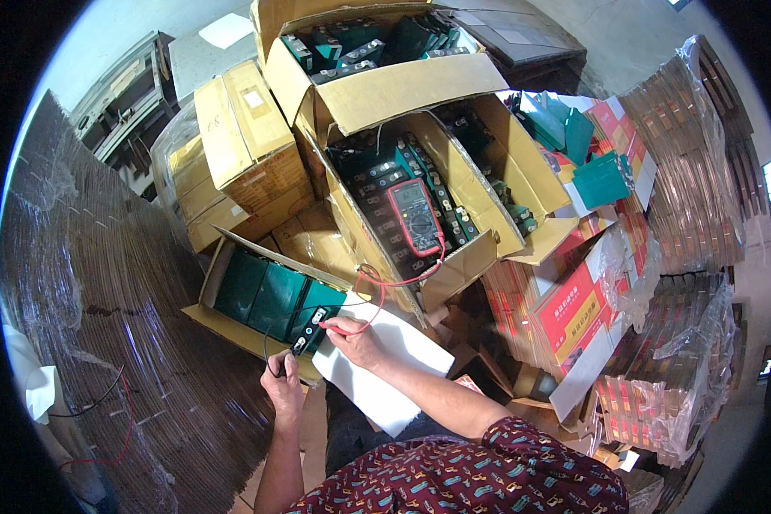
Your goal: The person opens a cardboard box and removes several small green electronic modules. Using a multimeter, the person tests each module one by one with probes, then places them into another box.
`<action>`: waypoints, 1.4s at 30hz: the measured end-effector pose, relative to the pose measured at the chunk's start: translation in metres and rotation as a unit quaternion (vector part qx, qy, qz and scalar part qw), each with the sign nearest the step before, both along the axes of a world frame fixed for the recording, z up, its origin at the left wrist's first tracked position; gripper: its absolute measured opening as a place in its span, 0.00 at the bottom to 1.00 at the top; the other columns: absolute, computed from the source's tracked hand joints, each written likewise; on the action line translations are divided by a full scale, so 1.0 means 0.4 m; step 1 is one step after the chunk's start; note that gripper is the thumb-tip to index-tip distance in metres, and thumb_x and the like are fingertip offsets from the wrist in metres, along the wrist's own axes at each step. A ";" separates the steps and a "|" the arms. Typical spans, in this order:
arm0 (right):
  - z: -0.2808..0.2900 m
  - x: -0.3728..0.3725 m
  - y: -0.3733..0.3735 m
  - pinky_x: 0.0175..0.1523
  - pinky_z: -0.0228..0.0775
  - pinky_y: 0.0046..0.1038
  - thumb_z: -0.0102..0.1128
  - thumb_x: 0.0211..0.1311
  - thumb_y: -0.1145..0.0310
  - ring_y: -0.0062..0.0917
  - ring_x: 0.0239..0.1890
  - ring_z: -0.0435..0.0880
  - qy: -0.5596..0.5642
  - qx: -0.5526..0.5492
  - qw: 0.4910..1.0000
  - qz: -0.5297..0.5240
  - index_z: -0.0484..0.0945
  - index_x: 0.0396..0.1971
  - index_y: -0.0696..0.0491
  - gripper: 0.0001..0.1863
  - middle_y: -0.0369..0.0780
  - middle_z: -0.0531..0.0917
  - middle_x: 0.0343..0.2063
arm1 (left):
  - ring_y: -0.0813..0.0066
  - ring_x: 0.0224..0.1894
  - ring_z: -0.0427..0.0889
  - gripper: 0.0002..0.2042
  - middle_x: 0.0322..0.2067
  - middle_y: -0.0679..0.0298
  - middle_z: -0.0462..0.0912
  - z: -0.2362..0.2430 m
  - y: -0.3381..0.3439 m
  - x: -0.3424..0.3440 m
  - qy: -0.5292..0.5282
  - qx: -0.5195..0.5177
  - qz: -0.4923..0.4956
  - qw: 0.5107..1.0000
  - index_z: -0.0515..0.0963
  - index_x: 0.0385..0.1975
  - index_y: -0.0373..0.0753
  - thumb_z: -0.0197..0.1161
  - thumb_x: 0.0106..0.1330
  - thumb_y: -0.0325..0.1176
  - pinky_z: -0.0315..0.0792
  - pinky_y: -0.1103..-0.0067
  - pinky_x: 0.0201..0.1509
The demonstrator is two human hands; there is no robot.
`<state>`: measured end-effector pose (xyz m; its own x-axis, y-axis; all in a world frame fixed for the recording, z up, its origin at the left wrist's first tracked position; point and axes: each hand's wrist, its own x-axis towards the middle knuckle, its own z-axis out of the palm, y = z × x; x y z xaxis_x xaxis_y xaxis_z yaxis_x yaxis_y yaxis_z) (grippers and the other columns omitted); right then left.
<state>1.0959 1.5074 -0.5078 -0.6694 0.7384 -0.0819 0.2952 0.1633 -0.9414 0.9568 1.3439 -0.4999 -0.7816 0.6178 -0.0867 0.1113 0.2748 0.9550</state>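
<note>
- We note the left hand (281, 387) at about 7 o'clock from frame centre, its grip closed around a black probe (280, 370) with a black lead (270, 330) running up from it.
- The right hand (357, 341) sits just at 2 o'clock of the left hand, its grip pinched on a red probe (332, 326); the red lead (384, 283) loops up toward 1 o'clock.
- Both probe tips sit at the near end of a green battery cell (313, 315); we cannot tell whether they touch the terminals.
- That cell is the rightmost of a row of green cells in a shallow open carton (210, 278), at 11 o'clock of the hands.
- A white sheet (385, 368) lies under the right wrist.
- The red-cased multimeter (415, 217) rests on top of cells in a larger open box (463, 184), at 1 o'clock of the hands; both leads run toward it.
- A second open box of cells (377, 86) stands at 12 o'clock, beyond the first.
- Wrapped stacks of flat red cartons (660, 377) lie at 3 to 4 o'clock.
</note>
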 end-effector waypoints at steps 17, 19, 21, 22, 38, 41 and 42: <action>-0.013 0.008 -0.007 0.43 0.79 0.42 0.63 0.66 0.67 0.43 0.33 0.88 0.043 0.039 0.994 -0.088 0.81 0.33 0.57 0.08 0.47 0.86 0.27 | 0.66 0.43 0.83 0.12 0.41 0.56 0.86 -0.006 0.137 -0.122 0.071 -0.105 -0.150 0.980 0.80 0.49 0.28 0.64 0.71 0.28 0.76 0.72 0.51; 0.055 0.023 0.006 0.42 0.78 0.38 0.61 0.70 0.65 0.37 0.33 0.87 0.002 -0.058 0.996 -0.073 0.79 0.34 0.58 0.11 0.45 0.85 0.28 | 0.51 0.47 0.86 0.26 0.43 0.47 0.88 -0.042 0.137 -0.127 0.192 -0.242 -0.194 0.931 0.81 0.53 0.30 0.76 0.62 0.43 0.78 0.62 0.52; 0.058 0.048 0.009 0.41 0.77 0.35 0.58 0.73 0.63 0.33 0.30 0.86 -0.009 -0.092 0.991 -0.097 0.77 0.34 0.58 0.13 0.43 0.84 0.27 | 0.40 0.51 0.85 0.32 0.45 0.43 0.87 -0.070 0.149 -0.102 0.281 -0.349 -0.221 0.866 0.81 0.53 0.32 0.79 0.56 0.50 0.79 0.52 0.53; 0.029 0.058 0.005 0.40 0.76 0.34 0.56 0.74 0.62 0.31 0.29 0.84 0.004 -0.078 0.989 -0.125 0.76 0.33 0.58 0.14 0.42 0.83 0.25 | 0.40 0.50 0.86 0.30 0.45 0.44 0.87 -0.082 0.164 -0.104 0.238 -0.411 -0.273 0.837 0.82 0.51 0.33 0.79 0.55 0.49 0.79 0.51 0.52; 0.177 0.244 -0.006 0.37 0.70 0.33 0.63 0.71 0.61 0.20 0.30 0.76 0.002 -0.078 0.958 -0.277 0.78 0.33 0.60 0.16 0.39 0.78 0.24 | 0.47 0.26 0.80 0.17 0.22 0.49 0.81 0.139 0.174 -0.149 0.303 -0.213 -0.279 0.886 0.78 0.25 0.28 0.75 0.59 0.37 0.73 0.57 0.35; 0.162 0.260 -0.011 0.38 0.70 0.35 0.63 0.71 0.61 0.23 0.31 0.79 -0.019 -0.068 0.959 -0.274 0.78 0.36 0.61 0.15 0.42 0.79 0.25 | 0.62 0.21 0.69 0.16 0.17 0.54 0.74 0.219 0.163 -0.184 0.197 -0.166 -0.326 0.910 0.73 0.22 0.28 0.73 0.60 0.32 0.68 0.61 0.30; 0.163 0.265 -0.009 0.38 0.71 0.36 0.62 0.71 0.62 0.24 0.32 0.79 -0.023 -0.063 0.961 -0.267 0.78 0.37 0.61 0.15 0.43 0.79 0.25 | 0.74 0.23 0.63 0.16 0.16 0.59 0.69 0.238 0.156 -0.191 0.159 -0.090 -0.329 0.926 0.70 0.21 0.29 0.72 0.61 0.29 0.64 0.66 0.28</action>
<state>1.2018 1.5040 -0.4427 -0.1917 0.9579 -0.2137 0.3468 -0.1376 -0.9278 0.8802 1.4063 -0.4048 -0.2439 0.9677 -0.0643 0.5796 0.1986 0.7903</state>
